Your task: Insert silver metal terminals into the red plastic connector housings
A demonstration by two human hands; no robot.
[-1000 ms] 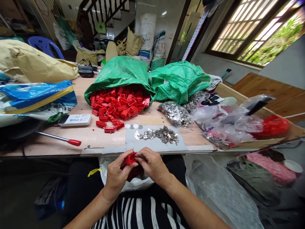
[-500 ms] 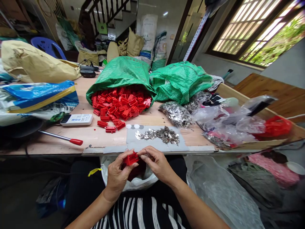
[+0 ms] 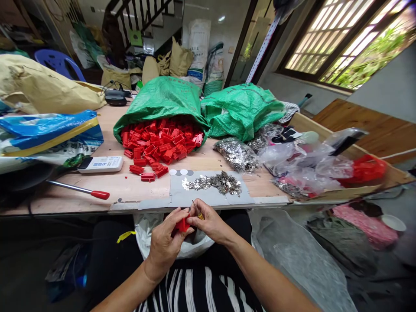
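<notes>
My left hand pinches a red plastic housing over the lap, just in front of the table edge. My right hand is closed on a small thin metal tool with a yellow end, its fingertips against the same housing. Under both hands an open white sack sits between the legs. Ahead on a grey mat lies a pile of small metal plates. Several loose red housings lie left of the mat, before a green sack spilling many more.
Left on the table are a white handheld device, a red-tipped metal lever and a blue-white bag. A second green sack, a clear bag of metal pieces and a box rim with plastic bags stand right.
The red housing has turned and moved slightly right and down in my left hand. The yellow end of the tool now shows in my right hand. My view has shifted slightly.
</notes>
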